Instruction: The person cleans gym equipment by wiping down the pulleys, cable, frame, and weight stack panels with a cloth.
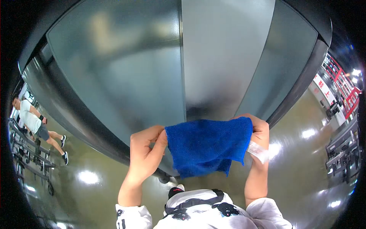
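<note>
A blue cloth (207, 143) hangs spread between my two hands, its lower edges loose. At its upper left corner, my left hand (146, 147) pinches the cloth between thumb and fingers. My right hand (257, 129) is closed on the upper right corner, with the fingers partly behind the cloth. A white, translucent patch or wrapper (258, 152) sits at my right wrist; I cannot tell how it is attached. Just beyond the cloth stands a large grey panelled surface (225, 57), smooth and slightly reflective.
A dark curved frame (82, 110) borders the panels on the left. Farther left, a person (34, 118) walks past a rack (32, 152). Gym equipment (343, 149) and a red-framed structure (341, 78) stand at the right. The floor (295, 164) is shiny.
</note>
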`<state>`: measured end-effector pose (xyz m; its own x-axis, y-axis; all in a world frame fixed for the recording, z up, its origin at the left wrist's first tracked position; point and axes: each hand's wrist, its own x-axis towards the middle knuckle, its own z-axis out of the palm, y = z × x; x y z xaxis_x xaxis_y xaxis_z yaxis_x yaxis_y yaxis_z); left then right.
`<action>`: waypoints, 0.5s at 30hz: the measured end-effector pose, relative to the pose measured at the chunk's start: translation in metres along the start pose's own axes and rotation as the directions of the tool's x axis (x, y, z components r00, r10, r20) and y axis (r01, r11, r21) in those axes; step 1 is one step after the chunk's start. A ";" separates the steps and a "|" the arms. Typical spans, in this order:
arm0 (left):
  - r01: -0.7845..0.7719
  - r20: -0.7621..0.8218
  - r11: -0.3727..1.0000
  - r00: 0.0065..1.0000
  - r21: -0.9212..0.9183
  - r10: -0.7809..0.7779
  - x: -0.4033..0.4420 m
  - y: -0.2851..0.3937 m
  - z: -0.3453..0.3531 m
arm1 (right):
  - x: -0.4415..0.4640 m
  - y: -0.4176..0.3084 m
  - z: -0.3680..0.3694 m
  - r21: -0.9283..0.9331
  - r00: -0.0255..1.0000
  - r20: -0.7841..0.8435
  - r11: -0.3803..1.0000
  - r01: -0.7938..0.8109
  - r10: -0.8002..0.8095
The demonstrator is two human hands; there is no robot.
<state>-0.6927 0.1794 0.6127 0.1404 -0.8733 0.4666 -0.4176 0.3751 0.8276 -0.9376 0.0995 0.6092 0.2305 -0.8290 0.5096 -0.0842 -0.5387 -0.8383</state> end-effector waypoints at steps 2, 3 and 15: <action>0.013 -0.059 0.998 0.998 -0.060 -0.016 0.004 -0.002 0.004 | 0.008 0.003 -0.002 -0.042 1.000 -0.005 0.999 -0.025 0.024; -0.031 -0.094 0.998 0.995 -0.058 0.025 0.007 -0.004 0.005 | 0.014 0.007 -0.004 -0.102 0.993 -0.048 0.990 0.098 -0.103; 0.001 -0.173 0.928 0.982 -0.371 -0.070 0.000 0.018 0.026 | 0.000 -0.018 -0.006 0.177 0.999 -0.038 0.984 -0.008 0.014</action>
<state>-0.7234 0.1779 0.6194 0.3225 -0.8304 0.4544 -0.0542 0.4631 0.8847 -0.9421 0.1083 0.6260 0.1923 -0.8418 0.5044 0.0866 -0.4975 -0.8632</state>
